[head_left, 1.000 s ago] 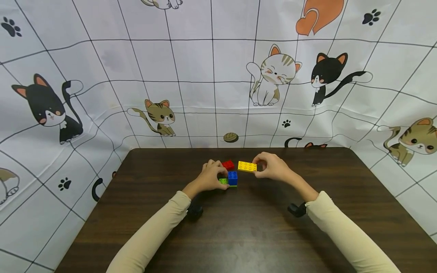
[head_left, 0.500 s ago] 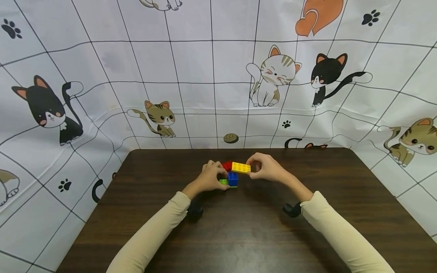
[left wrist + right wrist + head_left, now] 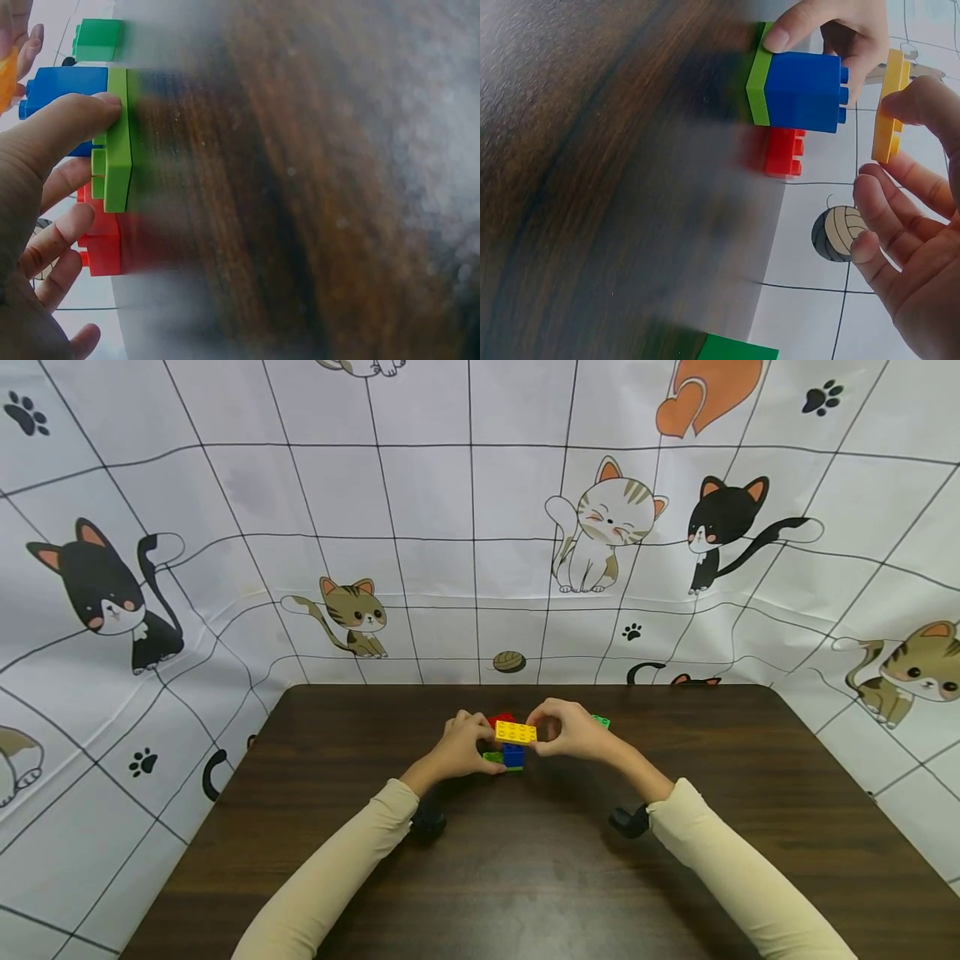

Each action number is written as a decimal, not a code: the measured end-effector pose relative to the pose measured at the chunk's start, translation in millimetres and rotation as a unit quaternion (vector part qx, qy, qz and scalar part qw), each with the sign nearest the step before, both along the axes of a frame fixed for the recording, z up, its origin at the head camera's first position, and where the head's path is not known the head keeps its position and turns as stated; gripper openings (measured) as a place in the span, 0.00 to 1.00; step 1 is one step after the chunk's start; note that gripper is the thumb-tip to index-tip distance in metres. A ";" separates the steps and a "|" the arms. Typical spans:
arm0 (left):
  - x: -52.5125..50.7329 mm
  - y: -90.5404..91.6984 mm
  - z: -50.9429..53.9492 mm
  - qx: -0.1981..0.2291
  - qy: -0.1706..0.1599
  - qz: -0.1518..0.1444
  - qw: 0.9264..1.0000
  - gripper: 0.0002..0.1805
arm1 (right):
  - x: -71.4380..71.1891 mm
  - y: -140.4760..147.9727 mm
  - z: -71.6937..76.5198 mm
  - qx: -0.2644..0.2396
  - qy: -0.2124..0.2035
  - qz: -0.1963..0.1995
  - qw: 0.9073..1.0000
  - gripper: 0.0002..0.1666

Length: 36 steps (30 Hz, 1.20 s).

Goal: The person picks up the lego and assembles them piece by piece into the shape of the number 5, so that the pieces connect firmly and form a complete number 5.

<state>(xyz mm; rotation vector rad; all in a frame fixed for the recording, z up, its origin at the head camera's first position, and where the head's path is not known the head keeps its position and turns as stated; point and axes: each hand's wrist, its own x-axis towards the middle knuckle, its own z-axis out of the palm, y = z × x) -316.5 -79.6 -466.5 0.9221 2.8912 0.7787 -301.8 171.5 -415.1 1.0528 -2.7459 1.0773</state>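
Note:
My left hand (image 3: 456, 748) pinches a flat lime green toy building brick (image 3: 118, 172) at its edge, thumb on the near side. A taller blue brick (image 3: 802, 91) stands on one end of the lime one; the lime studs beside it show in the left wrist view. Between thumb and fingers, my right hand (image 3: 573, 732) holds a thin yellow brick (image 3: 515, 732), studs up. In the right wrist view a gap separates the yellow brick from the blue studs below. A red brick (image 3: 103, 244) sits on the table just behind the lime one.
A green brick (image 3: 602, 721) stands behind my right hand, partly hidden in the head view. The dark wooden table (image 3: 510, 877) ends at a white wall sheet (image 3: 435, 493) printed with cats. Dark wrist straps (image 3: 628, 822) are on both arms.
My right hand has moved left with the yellow brick, from beside the blue brick to above it. The green brick has come into view behind it. My left hand has stayed put.

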 end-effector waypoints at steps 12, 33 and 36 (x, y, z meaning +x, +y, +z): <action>0.1 1.7 0.8 -0.006 0.006 0.013 1.000 0.23 | -1.9 -5.1 -1.6 0.001 0.000 0.011 1.000 0.15; 0.7 2.1 -4.6 -0.007 0.014 0.017 1.000 0.27 | -2.9 -11.8 -3.6 0.023 0.003 0.021 1.000 0.16; 1.9 2.0 -6.4 -0.002 0.014 0.017 1.000 0.27 | -1.5 -12.1 -6.1 0.033 0.004 0.015 0.999 0.16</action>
